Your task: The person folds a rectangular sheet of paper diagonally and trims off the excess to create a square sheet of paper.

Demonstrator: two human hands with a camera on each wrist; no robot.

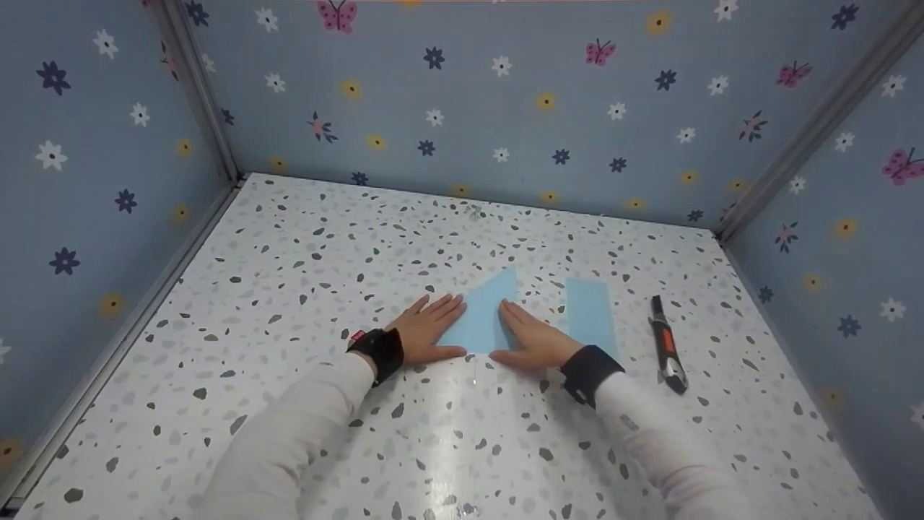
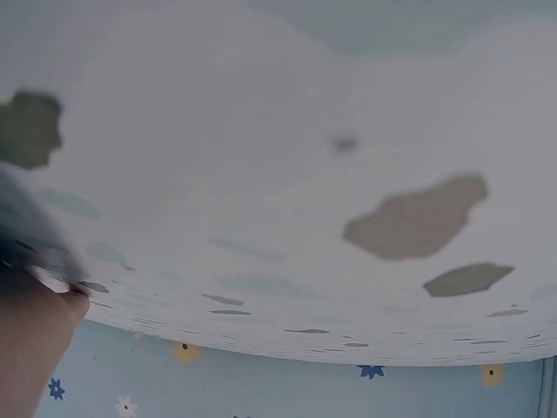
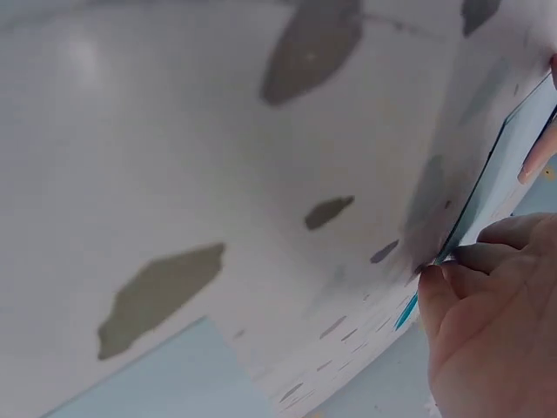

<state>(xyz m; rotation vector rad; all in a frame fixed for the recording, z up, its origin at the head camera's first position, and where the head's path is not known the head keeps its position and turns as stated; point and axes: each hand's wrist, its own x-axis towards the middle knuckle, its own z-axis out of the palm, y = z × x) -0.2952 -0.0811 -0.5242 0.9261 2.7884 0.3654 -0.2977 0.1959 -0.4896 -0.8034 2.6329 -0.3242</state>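
A folded-looking light blue paper sheet (image 1: 485, 318) with a slanted top edge lies on the table between the hands. My left hand (image 1: 426, 334) lies flat at its left side, fingers spread and fingertips on the paper. At the paper's right edge my right hand (image 1: 538, 341) presses with nearly straight fingers, its thumb by the lower corner. In the right wrist view the right hand (image 3: 496, 305) touches the paper's edge, and part of the sheet (image 3: 513, 148) stands out beside a finger of the other hand. The left wrist view shows only a piece of the left hand (image 2: 39, 340).
A light blue paper strip (image 1: 590, 314) lies right of the right hand. Farther right is a black and red utility knife (image 1: 668, 347). The speckled white table (image 1: 325, 238) is bounded by flowered blue panels (image 1: 469, 94) at the back and sides.
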